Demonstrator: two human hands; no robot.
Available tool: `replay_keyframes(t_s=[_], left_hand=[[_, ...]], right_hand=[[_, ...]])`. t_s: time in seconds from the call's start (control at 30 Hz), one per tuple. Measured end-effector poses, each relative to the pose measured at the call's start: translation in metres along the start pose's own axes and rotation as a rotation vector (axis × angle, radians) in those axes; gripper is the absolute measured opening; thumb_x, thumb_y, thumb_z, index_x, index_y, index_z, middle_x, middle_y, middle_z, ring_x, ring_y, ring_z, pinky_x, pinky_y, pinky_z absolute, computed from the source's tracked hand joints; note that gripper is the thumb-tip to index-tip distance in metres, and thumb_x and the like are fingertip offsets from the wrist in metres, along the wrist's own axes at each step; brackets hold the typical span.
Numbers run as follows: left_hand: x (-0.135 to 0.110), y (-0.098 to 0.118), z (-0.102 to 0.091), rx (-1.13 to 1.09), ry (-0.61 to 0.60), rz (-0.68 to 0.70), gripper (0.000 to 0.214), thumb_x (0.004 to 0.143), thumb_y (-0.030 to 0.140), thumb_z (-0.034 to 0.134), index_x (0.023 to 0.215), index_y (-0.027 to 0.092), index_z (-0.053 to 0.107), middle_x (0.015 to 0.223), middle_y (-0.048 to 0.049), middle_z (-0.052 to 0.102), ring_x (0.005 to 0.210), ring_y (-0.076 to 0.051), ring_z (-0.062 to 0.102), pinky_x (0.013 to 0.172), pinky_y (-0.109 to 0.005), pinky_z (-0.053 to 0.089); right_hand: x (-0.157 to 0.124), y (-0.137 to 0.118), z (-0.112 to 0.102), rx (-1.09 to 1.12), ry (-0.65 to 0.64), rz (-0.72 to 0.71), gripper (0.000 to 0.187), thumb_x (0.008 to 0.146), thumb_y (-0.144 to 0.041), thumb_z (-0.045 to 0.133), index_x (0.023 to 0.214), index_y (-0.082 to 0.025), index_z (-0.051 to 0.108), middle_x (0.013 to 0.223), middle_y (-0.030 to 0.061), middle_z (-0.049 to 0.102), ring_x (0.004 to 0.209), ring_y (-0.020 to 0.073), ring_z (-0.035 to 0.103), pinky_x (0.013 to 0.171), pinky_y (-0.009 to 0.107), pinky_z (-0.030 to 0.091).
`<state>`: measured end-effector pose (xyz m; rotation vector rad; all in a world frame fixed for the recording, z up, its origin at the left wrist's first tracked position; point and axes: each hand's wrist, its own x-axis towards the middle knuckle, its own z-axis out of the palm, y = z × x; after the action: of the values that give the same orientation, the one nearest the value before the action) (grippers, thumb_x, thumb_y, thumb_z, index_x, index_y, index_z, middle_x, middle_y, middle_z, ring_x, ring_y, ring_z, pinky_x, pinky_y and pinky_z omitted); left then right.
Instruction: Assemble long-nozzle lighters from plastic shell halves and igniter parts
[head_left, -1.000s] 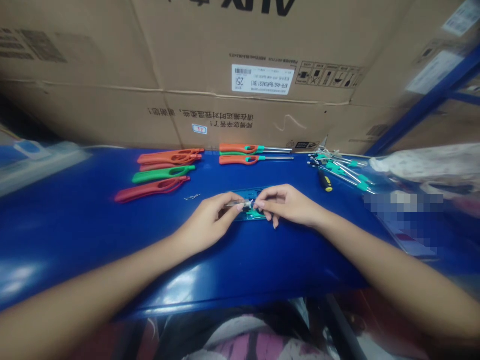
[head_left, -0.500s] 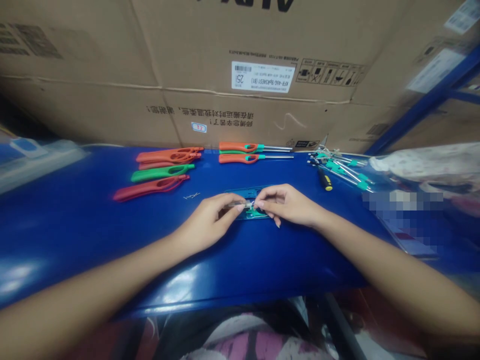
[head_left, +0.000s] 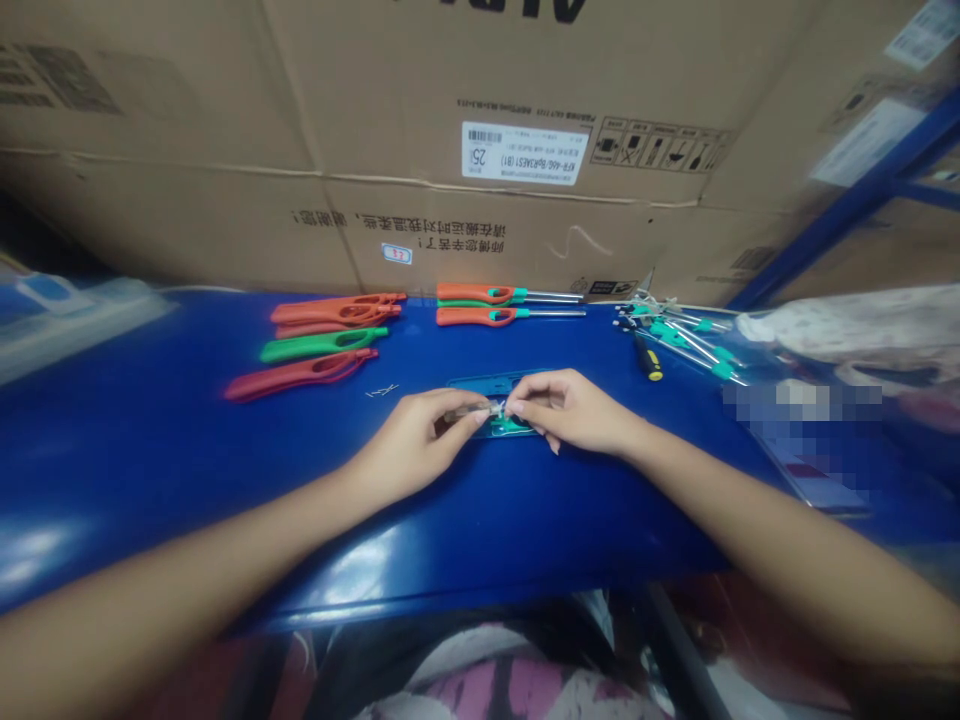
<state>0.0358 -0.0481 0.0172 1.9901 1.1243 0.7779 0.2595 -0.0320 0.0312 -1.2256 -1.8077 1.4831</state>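
Observation:
My left hand pinches a small clear plastic piece, like a lighter's fuel tank, between thumb and fingers. At its tip shows a tiny white part. My right hand is closed in a pinch right beside that tip; whatever its fingertips hold is too small to name. Beneath both hands lies a translucent blue lighter casing, partly covered by the fingers. A green part shows by its near edge.
Orange, green and red lighter casings lie at left, near some thin metal pins. Orange-handled lighters rest at the back. At right are metal lighter tubes and a black-yellow screwdriver. A large cardboard box stands behind.
Both hands keep almost the same pose over the blue casing. The whole view has shifted very slightly; nothing else has visibly moved.

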Motion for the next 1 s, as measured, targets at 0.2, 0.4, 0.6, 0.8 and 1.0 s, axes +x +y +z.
replay_keyframes(t_s=[0.2, 0.4, 0.6, 0.8, 1.0], left_hand=[[-0.0010, -0.0018, 0.0012, 0.007, -0.006, 0.021, 0.030, 0.096, 0.040, 0.057, 0.108, 0.019, 0.075, 0.101, -0.0041, 0.078, 0.075, -0.017, 0.065, 0.070, -0.027, 0.051], [-0.0016, -0.0030, 0.0011, 0.011, -0.003, 0.024, 0.029, 0.096, 0.038, 0.057, 0.108, 0.020, 0.076, 0.103, -0.0036, 0.078, 0.076, -0.017, 0.066, 0.074, -0.027, 0.051], [-0.0019, -0.0026, 0.0019, 0.008, -0.004, 0.031, 0.028, 0.097, 0.037, 0.058, 0.107, 0.019, 0.076, 0.102, -0.0035, 0.078, 0.076, -0.017, 0.066, 0.074, -0.027, 0.052], [-0.0012, -0.0046, 0.0031, 0.005, -0.001, 0.056, 0.028, 0.097, 0.036, 0.058, 0.109, 0.019, 0.076, 0.106, -0.0039, 0.077, 0.078, -0.016, 0.066, 0.073, -0.026, 0.051], [-0.0021, -0.0050, 0.0042, 0.001, 0.002, 0.081, 0.026, 0.097, 0.034, 0.058, 0.108, 0.019, 0.076, 0.105, -0.0034, 0.077, 0.078, -0.015, 0.067, 0.067, -0.023, 0.049]], right_hand=[[0.0007, 0.0024, 0.0014, -0.029, 0.008, -0.014, 0.033, 0.083, -0.049, 0.070, 0.084, -0.016, 0.064, 0.057, -0.0065, 0.048, 0.044, 0.0064, 0.046, 0.037, 0.019, 0.045], [-0.0004, 0.0019, 0.0032, -0.060, 0.019, -0.023, 0.029, 0.086, -0.045, 0.067, 0.084, -0.016, 0.064, 0.058, -0.0061, 0.048, 0.045, 0.0065, 0.046, 0.037, 0.019, 0.044], [-0.0009, 0.0011, 0.0038, -0.064, 0.015, -0.019, 0.027, 0.086, -0.044, 0.066, 0.084, -0.017, 0.064, 0.058, -0.0061, 0.049, 0.045, 0.0071, 0.046, 0.037, 0.019, 0.044], [-0.0014, 0.0001, 0.0041, -0.081, 0.014, -0.007, 0.027, 0.086, -0.043, 0.066, 0.083, -0.016, 0.065, 0.056, -0.0061, 0.049, 0.043, 0.0072, 0.046, 0.037, 0.020, 0.043], [-0.0021, -0.0005, 0.0041, -0.086, 0.020, 0.015, 0.024, 0.085, -0.039, 0.067, 0.082, -0.015, 0.065, 0.056, -0.0050, 0.053, 0.043, 0.0068, 0.048, 0.039, 0.019, 0.042]])
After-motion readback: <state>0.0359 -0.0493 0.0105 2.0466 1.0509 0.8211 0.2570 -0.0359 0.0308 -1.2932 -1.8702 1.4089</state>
